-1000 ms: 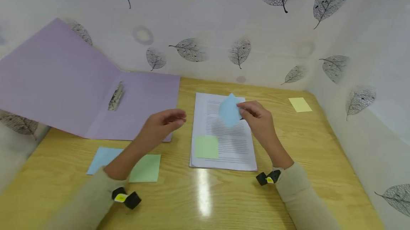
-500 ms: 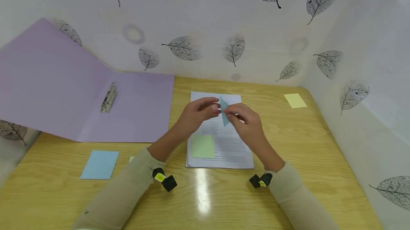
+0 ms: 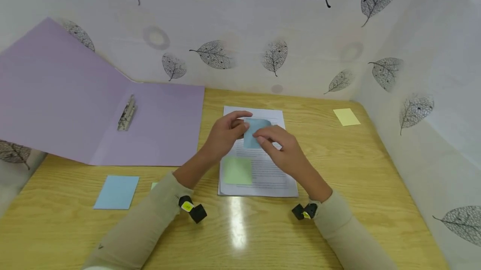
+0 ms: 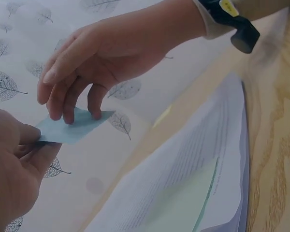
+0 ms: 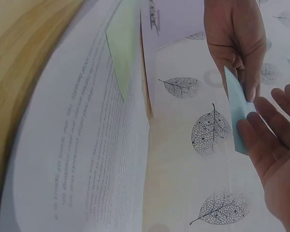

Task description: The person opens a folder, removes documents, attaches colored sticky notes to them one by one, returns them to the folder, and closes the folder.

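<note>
Two bare hands are meeting over the papers, and one small square of pale blue paper, a sticky note by its look [image 3: 256, 125], is hanging between them. The left hand [image 3: 224, 136] is pinching that blue square by its edge, thumb on one face and fingers on the other. The right hand [image 3: 283, 149] is bringing its fingertips against the same square; whether that grip is pinching or only touching, I cannot tell. The square is hovering above the upper part of one stack of white printed sheets [image 3: 272, 178], apart from the page.

One pale green paper square [image 3: 238, 171] is lying on the top sheet, near its lower left corner. So that's five squares showing, counting them off: two blue, two green, one yellow. The second blue square [image 3: 116, 192] is lying at left on the yellowish wood-grain worktop [image 3: 180, 240]; the second green square [image 3: 153, 185] is mostly hiding behind the left beige sleeve [image 3: 150, 215]; the single yellow square [image 3: 346, 117] is sitting alone toward the far right corner.

One purple folder [image 3: 165, 128] is lying open left of the stack, its left cover rising at a slant, and one metal clip [image 3: 127, 114] is standing out beside the fold. Two black wrist devices are showing, one on each arm, and a white wall covering [image 3: 240, 19] printed with dark skeleton leaves is running behind everything.
</note>
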